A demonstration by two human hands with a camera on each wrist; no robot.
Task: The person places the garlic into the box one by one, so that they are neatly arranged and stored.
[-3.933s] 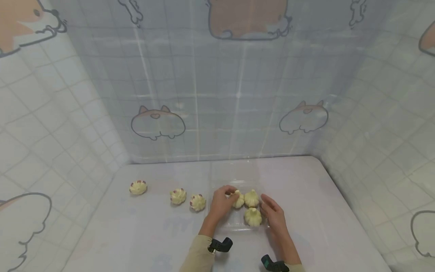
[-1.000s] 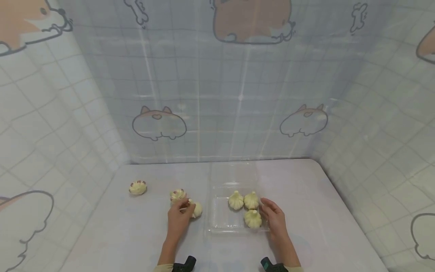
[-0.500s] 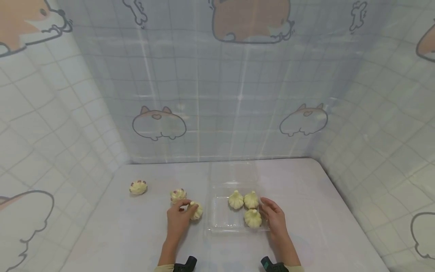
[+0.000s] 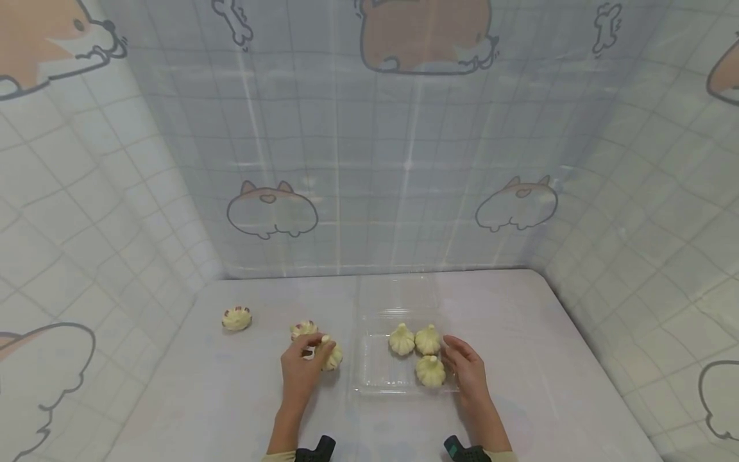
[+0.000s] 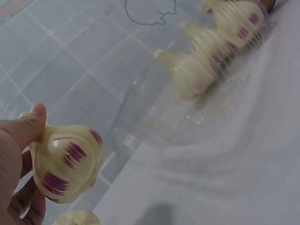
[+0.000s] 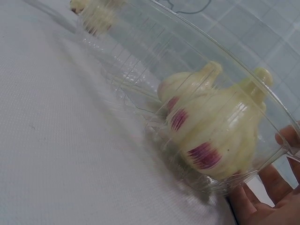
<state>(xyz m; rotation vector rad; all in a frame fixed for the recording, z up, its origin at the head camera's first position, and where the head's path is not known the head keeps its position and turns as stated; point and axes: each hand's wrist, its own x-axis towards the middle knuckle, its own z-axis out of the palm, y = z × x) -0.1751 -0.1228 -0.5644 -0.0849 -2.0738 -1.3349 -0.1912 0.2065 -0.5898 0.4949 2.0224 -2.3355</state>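
Pinching a garlic bulb (image 4: 331, 358) in the left hand (image 4: 298, 374), between thumb and curled fingers near the neck. Neck up in the head view; marked underneath with streaky purple patches on pale skin in the left wrist view. Apparently clear of the table (image 4: 219, 398), left of the box (image 4: 378, 372) and apart from it.

At the box's right side, the right hand (image 4: 466, 373): gripping no bulb, with fingers loosely bent and spread, close against the clear wall. Hard to tell how firmly in contact.

Just behind the left hand and partly covered by it, a near bulb (image 4: 303, 328) on the table, with purple patches along the far edge. Well off to the left, a far bulb (image 4: 237, 319), similarly turned.

Inside the box, three more bulbs, all neck up: a rear-left bulb (image 4: 401, 340), close beside it a rear-right bulb (image 4: 428, 340), and in front of that a front bulb (image 4: 430, 371), near the right hand. Front left corner of the box bare. Behind, hinged open and lying back, a clear lid (image 4: 398, 292).

On the wrists, a dark left device (image 4: 316, 450) and a dark right device (image 4: 464, 452). Beyond the table, a grid-patterned wall (image 4: 369, 128) with cartoon dogs (image 4: 424, 32) and bones (image 4: 607, 29).
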